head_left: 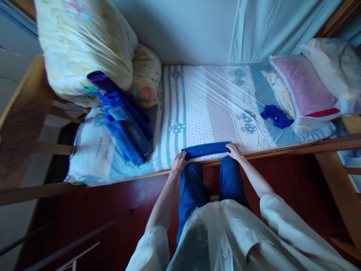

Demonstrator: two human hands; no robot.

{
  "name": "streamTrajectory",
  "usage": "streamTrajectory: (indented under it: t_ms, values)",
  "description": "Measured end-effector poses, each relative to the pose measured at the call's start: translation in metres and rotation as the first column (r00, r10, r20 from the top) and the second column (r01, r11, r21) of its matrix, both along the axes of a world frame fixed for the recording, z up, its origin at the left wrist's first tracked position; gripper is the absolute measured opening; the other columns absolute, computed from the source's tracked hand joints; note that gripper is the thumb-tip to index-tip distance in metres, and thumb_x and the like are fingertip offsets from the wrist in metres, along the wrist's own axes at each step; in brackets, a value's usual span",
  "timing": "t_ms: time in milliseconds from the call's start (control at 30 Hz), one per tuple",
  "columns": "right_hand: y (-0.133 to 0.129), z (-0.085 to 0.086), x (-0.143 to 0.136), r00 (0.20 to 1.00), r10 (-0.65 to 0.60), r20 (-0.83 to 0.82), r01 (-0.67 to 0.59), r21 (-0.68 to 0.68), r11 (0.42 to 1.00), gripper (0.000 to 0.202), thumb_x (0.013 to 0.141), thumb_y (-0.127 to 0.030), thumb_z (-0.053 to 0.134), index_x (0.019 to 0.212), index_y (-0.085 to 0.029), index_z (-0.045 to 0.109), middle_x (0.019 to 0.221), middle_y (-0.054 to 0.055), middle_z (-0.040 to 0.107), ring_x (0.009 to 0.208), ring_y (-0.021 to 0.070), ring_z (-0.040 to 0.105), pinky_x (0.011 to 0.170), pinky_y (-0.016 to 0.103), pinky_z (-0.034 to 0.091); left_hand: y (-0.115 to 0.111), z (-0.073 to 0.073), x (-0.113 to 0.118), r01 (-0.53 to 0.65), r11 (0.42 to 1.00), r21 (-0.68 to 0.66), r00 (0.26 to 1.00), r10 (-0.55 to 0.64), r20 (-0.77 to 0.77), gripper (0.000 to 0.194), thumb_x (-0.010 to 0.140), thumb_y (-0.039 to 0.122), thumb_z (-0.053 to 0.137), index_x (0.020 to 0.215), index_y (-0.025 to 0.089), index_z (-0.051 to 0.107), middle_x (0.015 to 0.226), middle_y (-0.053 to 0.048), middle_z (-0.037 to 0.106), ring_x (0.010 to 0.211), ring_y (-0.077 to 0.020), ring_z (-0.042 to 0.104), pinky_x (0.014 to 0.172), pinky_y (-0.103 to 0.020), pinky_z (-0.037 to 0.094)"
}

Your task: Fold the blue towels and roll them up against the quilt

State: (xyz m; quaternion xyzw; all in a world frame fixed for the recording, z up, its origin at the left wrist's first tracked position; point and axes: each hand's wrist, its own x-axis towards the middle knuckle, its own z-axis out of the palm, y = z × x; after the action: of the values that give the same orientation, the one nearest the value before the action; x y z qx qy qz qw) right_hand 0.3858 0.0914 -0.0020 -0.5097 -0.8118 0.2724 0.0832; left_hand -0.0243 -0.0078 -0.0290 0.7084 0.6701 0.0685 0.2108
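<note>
A long, narrow folded blue cloth lies along the front edge of the bed, a thin green line showing on its far side. At its left end is my left hand, closed around the fabric with the thumb side uppermost. My right hand grips the opposite end, fingers bent over it. Several rolled or folded dark blue cloths are piled on the left part of the bed. Farther right, a crumpled blue cloth rests on the sheet.
The patterned bed sheet spreads under everything. Large yellowish stuffed bedding stands at the left end. A pink pillow and a clear plastic-wrapped bundle occupy the right end. A wooden rail borders the front right.
</note>
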Motion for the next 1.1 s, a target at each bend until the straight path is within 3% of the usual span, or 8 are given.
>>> streamTrajectory:
  t_ms: [133, 300, 667, 800, 933, 1100]
  values:
    - [0.01, -0.006, -0.004, 0.996, 0.063, 0.061, -0.062, -0.022, 0.998, 0.065, 0.079, -0.003, 0.07, 0.141, -0.021, 0.064, 0.147, 0.014, 0.06, 0.141, 0.0301, 0.053, 0.123, 0.051, 0.039, 0.009, 0.002, 0.0, 0.083, 0.995, -0.052, 0.991, -0.089, -0.105, 0.065, 0.084, 0.006, 0.049, 0.149, 0.012, 0.051, 0.153, -0.019, 0.053, 0.146, -0.0292, 0.046, 0.124, -0.048, 0.031]
    - [0.009, -0.008, -0.004, 0.996, 0.056, 0.067, -0.055, -0.011, 0.998, 0.065, 0.08, 0.005, 0.057, 0.141, -0.02, 0.065, 0.146, 0.014, 0.061, 0.142, 0.028, 0.053, 0.124, 0.048, 0.038, 0.011, 0.004, 0.004, 0.098, 0.992, -0.079, 0.981, -0.11, -0.162, 0.061, 0.089, 0.002, 0.038, 0.149, 0.006, 0.051, 0.154, -0.024, 0.05, 0.146, -0.0293, 0.046, 0.123, -0.047, 0.032]
    - [0.007, -0.011, 0.005, 0.997, -0.008, -0.075, 0.006, -0.032, 0.999, 0.066, 0.077, 0.005, 0.056, 0.136, -0.022, 0.068, 0.14, 0.009, 0.067, 0.137, 0.0244, 0.059, 0.121, 0.046, 0.044, 0.013, 0.003, -0.003, 0.056, 0.995, -0.083, 0.996, -0.062, -0.068, 0.062, 0.086, 0.0, 0.04, 0.143, 0.013, 0.06, 0.15, -0.017, 0.057, 0.143, -0.0264, 0.051, 0.12, -0.043, 0.038]
    - [0.019, -0.015, 0.007, 0.986, -0.104, -0.129, 0.088, -0.124, 0.988, 0.06, 0.079, 0.001, 0.057, 0.133, -0.022, 0.071, 0.134, 0.008, 0.07, 0.131, 0.0248, 0.063, 0.119, 0.046, 0.047, 0.025, 0.005, -0.012, -0.056, 0.993, -0.107, 0.996, 0.062, 0.056, 0.059, 0.081, 0.004, 0.047, 0.135, 0.018, 0.067, 0.14, -0.011, 0.066, 0.134, -0.0253, 0.06, 0.116, -0.038, 0.044]
    - [0.038, -0.02, 0.006, 0.96, -0.199, -0.196, 0.154, -0.223, 0.963, 0.052, 0.08, -0.003, 0.058, 0.127, -0.019, 0.073, 0.126, 0.008, 0.075, 0.124, 0.0236, 0.067, 0.114, 0.042, 0.049, 0.038, 0.009, -0.021, -0.217, 0.966, -0.137, 0.951, 0.241, 0.193, 0.05, 0.081, 0.012, 0.052, 0.127, 0.02, 0.07, 0.123, -0.008, 0.075, 0.12, -0.0261, 0.068, 0.11, -0.038, 0.05]
    - [0.056, -0.03, 0.002, 0.924, -0.328, -0.199, 0.293, -0.186, 0.938, 0.038, 0.085, -0.021, 0.069, 0.122, -0.017, 0.072, 0.121, 0.012, 0.075, 0.117, 0.0266, 0.069, 0.108, 0.043, 0.052, 0.053, 0.011, -0.021, -0.447, 0.864, -0.232, 0.834, 0.497, 0.242, 0.036, 0.086, 0.022, 0.059, 0.121, 0.02, 0.068, 0.109, -0.009, 0.078, 0.104, -0.0258, 0.073, 0.094, -0.036, 0.056]
